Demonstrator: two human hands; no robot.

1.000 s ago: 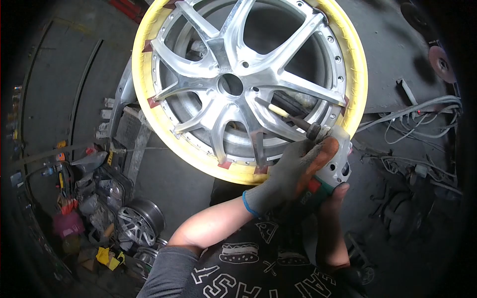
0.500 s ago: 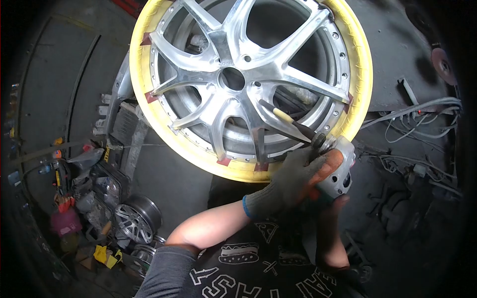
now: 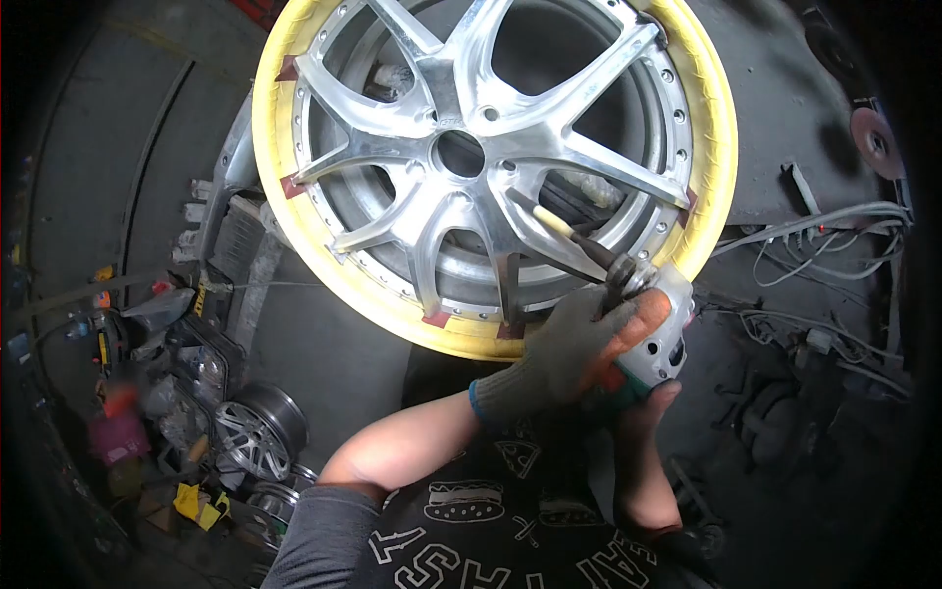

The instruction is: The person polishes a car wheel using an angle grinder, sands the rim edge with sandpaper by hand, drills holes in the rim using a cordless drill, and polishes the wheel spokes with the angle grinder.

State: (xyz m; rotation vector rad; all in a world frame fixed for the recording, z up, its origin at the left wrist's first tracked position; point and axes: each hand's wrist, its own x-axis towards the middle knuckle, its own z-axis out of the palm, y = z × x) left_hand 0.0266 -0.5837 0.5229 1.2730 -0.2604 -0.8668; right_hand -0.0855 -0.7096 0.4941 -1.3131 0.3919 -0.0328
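A silver multi-spoke wheel (image 3: 461, 108) with yellow covering round its rim fills the upper middle. My left hand (image 3: 589, 339), in a grey and orange glove, is wrapped round the front of a power tool (image 3: 667, 339) with a pale metal head and green body. My right hand (image 3: 653, 407), bare, grips the tool's green body from below, its fingers mostly hidden. From the tool a long shaft with a dark and cream tip (image 3: 549, 218) reaches up-left to a spoke just below the wheel's centre hole. Whether the tip touches the metal is unclear.
Another wheel (image 3: 257, 432) lies at the lower left beside tools and yellow scraps (image 3: 199, 506). Grey cables (image 3: 834, 221) run along the right side. A round disc (image 3: 873, 143) hangs at the upper right. A metal part (image 3: 231, 221) stands left of the large wheel.
The view has shifted slightly. Both hands still hold the tool, and its tip stays near the same spoke, with small shifts in its position.
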